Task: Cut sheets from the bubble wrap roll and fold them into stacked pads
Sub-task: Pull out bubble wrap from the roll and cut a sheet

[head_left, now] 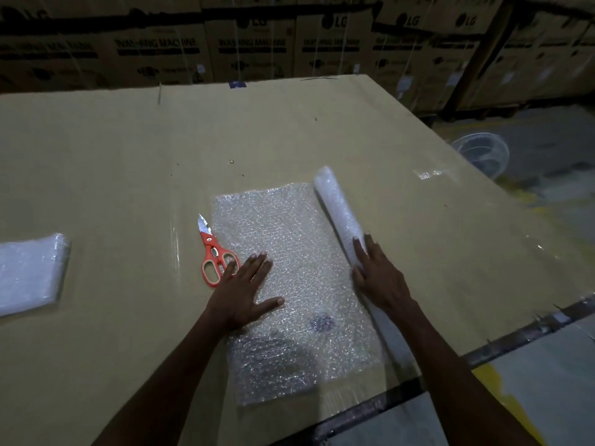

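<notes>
Stacked cartons (251, 43) reading LG WASHING MACHINE lined the top of the frame behind a cardboard-covered table (128, 156). At centre the left hand (244, 291) pressed flat on the unrolled sheet (299, 252), the right hand (376, 275) rested with straight fingers on the bubble wrap roll (338, 210) (probably steadying both for cutting); scissors (214, 252) lay just left, a folded pad (29, 272) at far left

Things counted on the cardboard-covered table (128, 156)

One bubble wrap roll (338, 214), one unrolled sheet (289, 236), one folded pad (29, 272), one pair of scissors (214, 252) and two hands (241, 291) (376, 275) are seen.
</notes>
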{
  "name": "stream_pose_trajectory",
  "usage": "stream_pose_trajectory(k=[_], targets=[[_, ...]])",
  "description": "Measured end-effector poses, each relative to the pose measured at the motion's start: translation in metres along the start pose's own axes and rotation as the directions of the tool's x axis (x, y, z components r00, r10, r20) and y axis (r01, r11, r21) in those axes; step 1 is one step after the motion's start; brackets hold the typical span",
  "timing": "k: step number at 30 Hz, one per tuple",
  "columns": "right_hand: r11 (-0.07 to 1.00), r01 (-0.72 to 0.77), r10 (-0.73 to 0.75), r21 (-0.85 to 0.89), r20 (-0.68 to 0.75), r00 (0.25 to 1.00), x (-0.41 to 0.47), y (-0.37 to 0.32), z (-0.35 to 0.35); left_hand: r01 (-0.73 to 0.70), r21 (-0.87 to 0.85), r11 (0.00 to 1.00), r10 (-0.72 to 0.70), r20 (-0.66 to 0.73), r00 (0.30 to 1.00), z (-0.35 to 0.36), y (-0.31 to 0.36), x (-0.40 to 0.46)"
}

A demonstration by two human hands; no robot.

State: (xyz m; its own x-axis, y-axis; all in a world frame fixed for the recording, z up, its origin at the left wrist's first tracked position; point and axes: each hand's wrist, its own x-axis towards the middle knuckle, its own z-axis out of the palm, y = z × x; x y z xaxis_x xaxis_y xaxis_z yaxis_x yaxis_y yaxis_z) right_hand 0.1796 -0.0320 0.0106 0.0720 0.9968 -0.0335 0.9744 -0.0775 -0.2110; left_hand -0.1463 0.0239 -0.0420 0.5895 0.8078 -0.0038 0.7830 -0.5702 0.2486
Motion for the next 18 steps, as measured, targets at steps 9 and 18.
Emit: stream_pose_trajectory(k=[9,18], targets=[[0.998,-0.017,0.02,-0.063,0.056,0.998,0.004,-0.005,-0.006,0.008,0.001,1.0,-0.008,0.031,0.999,-0.006,0.001,0.0],[0.947,0.208,-0.142,0.243,-0.266,0.954,0.033,-0.122,-0.01,0.202,-0.079,0.976,-0.212,-0.147,0.966,-0.014,-0.037,-0.057]])
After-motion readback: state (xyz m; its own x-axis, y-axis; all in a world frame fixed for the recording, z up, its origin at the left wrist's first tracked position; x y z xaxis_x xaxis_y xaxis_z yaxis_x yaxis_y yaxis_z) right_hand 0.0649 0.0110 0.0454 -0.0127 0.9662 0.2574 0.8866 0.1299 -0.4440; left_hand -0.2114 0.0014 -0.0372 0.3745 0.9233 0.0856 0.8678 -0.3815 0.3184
